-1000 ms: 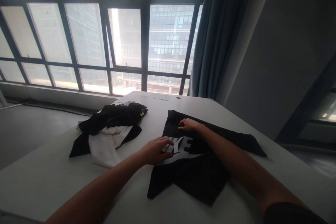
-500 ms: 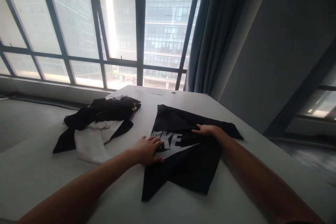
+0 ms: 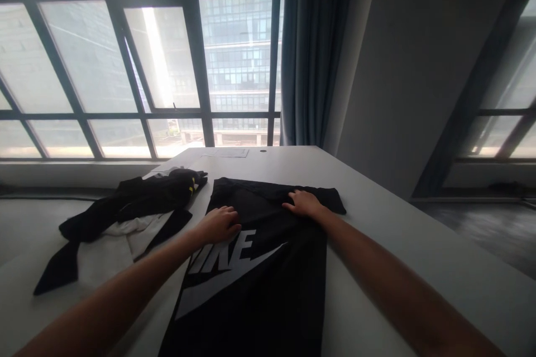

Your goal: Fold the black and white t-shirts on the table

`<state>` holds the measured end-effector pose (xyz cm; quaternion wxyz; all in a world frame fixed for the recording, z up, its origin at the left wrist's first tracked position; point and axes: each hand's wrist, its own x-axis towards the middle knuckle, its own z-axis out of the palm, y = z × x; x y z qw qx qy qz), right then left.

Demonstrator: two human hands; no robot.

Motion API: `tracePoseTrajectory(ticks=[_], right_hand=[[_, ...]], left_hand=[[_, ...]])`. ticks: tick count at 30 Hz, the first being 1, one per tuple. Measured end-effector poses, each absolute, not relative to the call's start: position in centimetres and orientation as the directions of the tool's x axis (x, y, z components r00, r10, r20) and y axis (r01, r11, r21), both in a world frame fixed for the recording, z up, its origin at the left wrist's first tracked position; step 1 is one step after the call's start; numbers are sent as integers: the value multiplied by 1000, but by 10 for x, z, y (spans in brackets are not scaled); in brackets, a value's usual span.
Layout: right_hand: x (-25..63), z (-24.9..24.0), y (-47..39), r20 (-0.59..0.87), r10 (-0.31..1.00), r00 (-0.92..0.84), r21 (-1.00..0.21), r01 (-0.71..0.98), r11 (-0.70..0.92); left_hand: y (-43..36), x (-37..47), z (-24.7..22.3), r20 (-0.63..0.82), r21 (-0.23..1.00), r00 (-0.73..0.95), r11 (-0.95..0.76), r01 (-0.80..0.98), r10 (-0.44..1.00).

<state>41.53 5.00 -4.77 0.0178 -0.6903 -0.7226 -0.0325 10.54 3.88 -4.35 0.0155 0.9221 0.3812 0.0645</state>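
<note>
A black garment [image 3: 268, 279] with a grey NIKE print and swoosh lies spread on the white table in front of me. It looks like a T-shirt, with a narrow sleeve-like part at its far right; its near end runs out of the picture. My left hand [image 3: 218, 223] rests on the cloth just above the lettering, fingers stretched and fairly close together. Near the far right edge, my right hand [image 3: 303, 202] lies on the fabric with its fingers apart. Neither hand visibly grips the cloth.
Left of the garment is a loose heap of black clothes [image 3: 146, 198] with a white cloth [image 3: 106, 259] beneath. A paper sheet [image 3: 230, 152] and a dark round spot [image 3: 263, 151] are at the far end of the table [image 3: 368, 228]. Beyond stand windows and a blue-grey curtain [image 3: 310, 56].
The garment's near part now reaches closer to me and looks flatter and longer. Both hands have moved up the cloth toward its far edge. My view has turned slightly right.
</note>
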Motion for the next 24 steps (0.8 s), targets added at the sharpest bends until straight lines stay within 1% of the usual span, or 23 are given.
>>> tracePoseTrajectory(ticks=[3,5,7,9,10,12,13,15,17,18,20,24], right_hand=[[425,-53,53,77,995,-63,-51,996,67],[432,-58,56,59,996,-70,-121,990,77],[440,-65,60,54,997,-47,-209,976,57],[450,-72,64,58,998,8,-299,954,10],[455,-76,66,64,997,43,-334,942,-20],[467,-81,69,61,990,128,-368,925,-97],[472,-83,70,53,981,186,-363,919,-155],[481,-85,71,60,939,339,-315,899,-305],[488,-84,70,109,880,462,-243,871,-427],[490,-84,69,144,858,494,-210,862,-461],[492,-82,68,187,854,485,-155,873,-462],[486,-76,64,205,900,384,-62,923,-379]], left_hand=[[80,127,-59,196,136,725,-750,647,660],[104,138,-65,194,164,690,-716,678,698],[128,140,-65,144,167,600,-617,769,787],[150,131,-60,117,152,463,-477,866,878],[159,123,-57,128,143,398,-414,899,908],[173,106,-52,208,121,379,-408,905,902],[177,99,-50,222,116,378,-409,905,899],[181,92,-52,226,107,389,-420,901,893],[179,96,-56,205,104,391,-417,903,897],[177,102,-58,193,99,393,-416,904,899],[171,118,-62,160,53,428,-440,896,890],[157,150,-56,83,-57,576,-573,817,813]])
